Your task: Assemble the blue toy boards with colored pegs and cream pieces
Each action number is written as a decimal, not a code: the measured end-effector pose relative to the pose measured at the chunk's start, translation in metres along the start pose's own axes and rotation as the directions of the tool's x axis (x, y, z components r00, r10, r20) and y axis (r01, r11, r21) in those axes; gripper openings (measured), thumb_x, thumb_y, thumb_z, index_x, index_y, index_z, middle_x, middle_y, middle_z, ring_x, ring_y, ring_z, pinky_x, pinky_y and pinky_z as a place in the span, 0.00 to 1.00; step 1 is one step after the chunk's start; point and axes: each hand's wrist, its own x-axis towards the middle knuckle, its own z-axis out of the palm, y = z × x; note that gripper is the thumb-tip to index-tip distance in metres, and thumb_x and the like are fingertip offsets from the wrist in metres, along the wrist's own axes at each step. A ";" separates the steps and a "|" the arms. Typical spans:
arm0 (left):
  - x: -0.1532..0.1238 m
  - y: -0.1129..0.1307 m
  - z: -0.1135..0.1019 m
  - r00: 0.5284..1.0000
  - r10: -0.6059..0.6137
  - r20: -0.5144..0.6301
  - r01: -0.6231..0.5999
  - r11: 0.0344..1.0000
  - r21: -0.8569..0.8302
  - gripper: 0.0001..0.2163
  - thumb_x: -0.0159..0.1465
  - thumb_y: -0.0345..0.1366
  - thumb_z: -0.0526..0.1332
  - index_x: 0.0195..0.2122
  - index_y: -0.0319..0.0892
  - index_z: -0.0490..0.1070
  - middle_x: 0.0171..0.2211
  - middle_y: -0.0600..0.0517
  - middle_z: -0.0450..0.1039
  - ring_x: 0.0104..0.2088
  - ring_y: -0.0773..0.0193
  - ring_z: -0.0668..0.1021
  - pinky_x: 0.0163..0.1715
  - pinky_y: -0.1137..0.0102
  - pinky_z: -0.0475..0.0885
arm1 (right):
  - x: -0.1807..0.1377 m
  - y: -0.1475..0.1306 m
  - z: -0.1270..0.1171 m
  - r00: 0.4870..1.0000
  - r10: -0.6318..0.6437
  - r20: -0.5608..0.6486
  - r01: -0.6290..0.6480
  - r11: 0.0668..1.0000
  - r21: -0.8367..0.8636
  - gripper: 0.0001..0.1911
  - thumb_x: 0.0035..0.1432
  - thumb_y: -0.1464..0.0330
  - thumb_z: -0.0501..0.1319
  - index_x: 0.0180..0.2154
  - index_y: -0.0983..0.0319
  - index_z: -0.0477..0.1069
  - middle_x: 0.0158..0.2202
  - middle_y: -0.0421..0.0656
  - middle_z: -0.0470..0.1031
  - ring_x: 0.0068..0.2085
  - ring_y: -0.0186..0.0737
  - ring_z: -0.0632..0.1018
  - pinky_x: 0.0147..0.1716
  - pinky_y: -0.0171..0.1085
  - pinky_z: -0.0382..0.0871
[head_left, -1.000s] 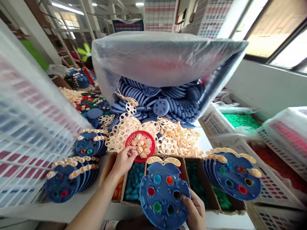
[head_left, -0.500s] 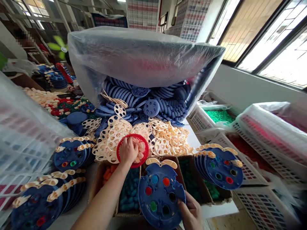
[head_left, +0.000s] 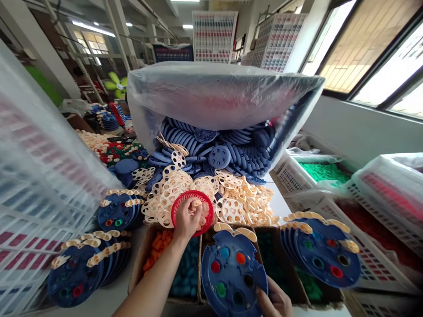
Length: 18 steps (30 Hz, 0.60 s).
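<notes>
Fingertips of the left hand [head_left: 187, 220] have moved: half a second ago they were dipping down among the pieces in the red basket [head_left: 210, 216], and now they are curling upward, with one small pale piece [head_left: 197, 203] showing at their tips. Thumb and forefinger are coming together and appear to be pinching that piece; the other fingers are folding in above the remaining pale pieces [head_left: 205, 209]. For a good pick, the tips should be gripping only one piece, shaking off any neighbour, and clearing the basket's rim before swinging nearer.

Meanwhile the right hand [head_left: 275, 300] is clamping the blue disc [head_left: 231, 275] at its right edge, on the near side, right of the basket. Its thumb is pressing on the face while the other fingers are mostly hiding behind. Holding the disc steady, with the thumb staying off the holes, is keeping the coloured cups [head_left: 220, 289] reachable.

Left forearm [head_left: 153, 281] is slanting far and rightward over the cardboard box [head_left: 200, 273]; the right wrist is running out of view at the near edge.
</notes>
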 end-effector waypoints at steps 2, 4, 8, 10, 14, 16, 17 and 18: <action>-0.019 0.010 -0.017 0.997 -0.003 0.077 0.012 0.993 -0.115 0.13 0.65 0.42 0.58 0.45 0.39 0.70 0.39 0.45 0.76 0.38 0.60 0.79 0.38 0.68 0.75 | 0.000 -0.008 -0.001 0.994 -0.071 0.082 0.076 0.995 -0.063 0.22 0.49 0.52 0.69 0.39 0.62 0.83 0.33 0.46 0.84 0.34 0.49 0.82 0.32 0.36 0.76; -0.039 0.021 -0.034 0.980 -0.010 0.201 0.060 0.967 -0.247 0.13 0.65 0.42 0.59 0.45 0.39 0.69 0.38 0.48 0.76 0.36 0.62 0.79 0.37 0.70 0.75 | 0.001 -0.016 -0.002 0.976 -0.123 0.177 0.145 0.982 -0.121 0.19 0.51 0.54 0.68 0.36 0.62 0.83 0.30 0.46 0.83 0.31 0.45 0.80 0.29 0.34 0.74; -0.061 0.045 -0.060 0.905 0.006 0.426 0.155 0.928 -0.340 0.11 0.62 0.38 0.63 0.44 0.41 0.68 0.34 0.51 0.73 0.35 0.64 0.75 0.37 0.71 0.72 | 0.002 -0.023 -0.001 0.957 -0.142 0.253 0.171 0.981 -0.094 0.16 0.55 0.56 0.66 0.38 0.61 0.83 0.32 0.45 0.83 0.32 0.44 0.79 0.32 0.34 0.74; -0.064 0.056 -0.064 0.874 0.033 0.486 0.111 0.958 -0.265 0.09 0.61 0.35 0.63 0.42 0.42 0.69 0.33 0.52 0.72 0.34 0.64 0.74 0.38 0.71 0.71 | 0.001 -0.023 0.000 0.952 -0.124 0.281 0.152 0.985 -0.082 0.16 0.56 0.57 0.66 0.39 0.61 0.82 0.32 0.45 0.82 0.32 0.44 0.79 0.31 0.34 0.74; -0.062 0.067 -0.063 0.822 0.055 0.566 0.011 0.993 -0.113 0.07 0.60 0.33 0.61 0.40 0.42 0.70 0.38 0.51 0.73 0.39 0.61 0.75 0.43 0.68 0.70 | 0.000 -0.020 0.001 0.944 -0.105 0.311 0.135 0.988 -0.075 0.18 0.55 0.56 0.66 0.40 0.62 0.82 0.31 0.45 0.82 0.31 0.44 0.80 0.30 0.34 0.74; -0.064 0.069 -0.061 0.823 0.036 0.568 -0.001 0.998 -0.061 0.09 0.60 0.33 0.61 0.43 0.42 0.71 0.41 0.49 0.74 0.43 0.59 0.76 0.46 0.66 0.70 | -0.002 -0.018 0.001 0.953 -0.082 0.292 0.110 0.991 -0.082 0.19 0.54 0.55 0.67 0.40 0.62 0.83 0.32 0.46 0.83 0.33 0.47 0.81 0.31 0.36 0.76; -0.066 0.069 -0.059 0.826 0.024 0.562 -0.001 0.999 -0.041 0.10 0.60 0.33 0.61 0.44 0.42 0.71 0.43 0.47 0.74 0.45 0.58 0.76 0.48 0.65 0.70 | -0.003 -0.016 0.001 0.959 -0.062 0.276 0.090 0.992 -0.088 0.20 0.52 0.54 0.68 0.40 0.62 0.83 0.33 0.47 0.84 0.34 0.50 0.82 0.33 0.38 0.77; -0.068 0.069 -0.058 0.833 0.009 0.553 0.005 1.000 -0.024 0.11 0.60 0.33 0.60 0.45 0.42 0.71 0.45 0.46 0.74 0.47 0.56 0.76 0.50 0.64 0.70 | -0.003 -0.013 0.002 0.972 -0.046 0.232 0.068 0.994 -0.085 0.21 0.52 0.53 0.68 0.41 0.62 0.83 0.34 0.47 0.84 0.37 0.52 0.83 0.35 0.39 0.78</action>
